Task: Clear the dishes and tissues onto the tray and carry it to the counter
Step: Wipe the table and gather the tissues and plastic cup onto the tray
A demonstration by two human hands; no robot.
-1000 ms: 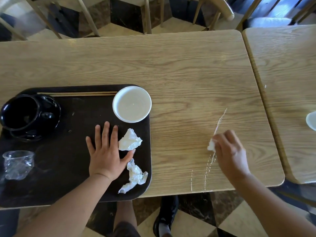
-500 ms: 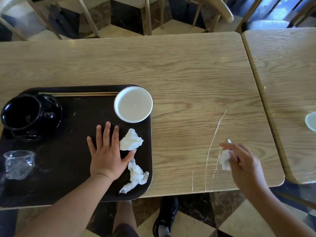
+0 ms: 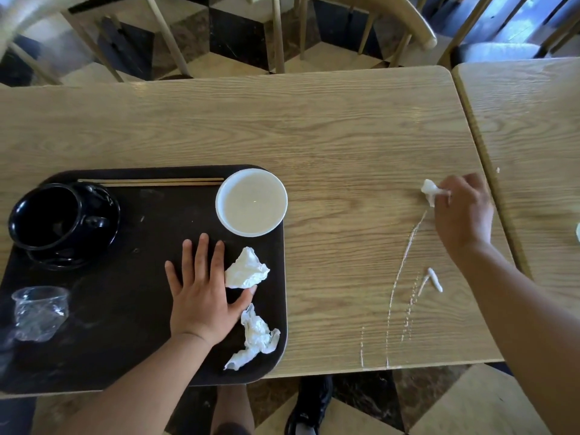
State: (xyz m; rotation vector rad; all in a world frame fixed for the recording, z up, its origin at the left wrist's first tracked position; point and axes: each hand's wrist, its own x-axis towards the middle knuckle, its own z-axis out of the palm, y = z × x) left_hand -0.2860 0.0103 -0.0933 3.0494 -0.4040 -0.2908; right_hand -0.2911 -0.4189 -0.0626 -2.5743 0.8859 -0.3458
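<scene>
On dark brown plastic tray [image 3: 94, 340]: my left hand [image 3: 204, 296] flat, fingers spread, holding nothing. My right hand [image 3: 461, 215] pinches small white tissue wad [image 3: 430, 189] on wooden table [image 3: 329, 127] (fingertips hidden). Tray's left edge cut off.

A light wood-grain table [image 3: 314, 127] with rounded corners fills most of the view. A second table [image 3: 533, 127] of the same wood stands just beside it at 3 o'clock, a narrow seam between them. At 12 o'clock, pale wooden chairs [image 3: 361, 23] with slanted legs and a curved backrest stand beyond the far edge. The floor [image 3: 238, 36] is a checker of black marble and cream tiles, seen again at 6 o'clock. Soft daylight glints off the tabletop.
</scene>
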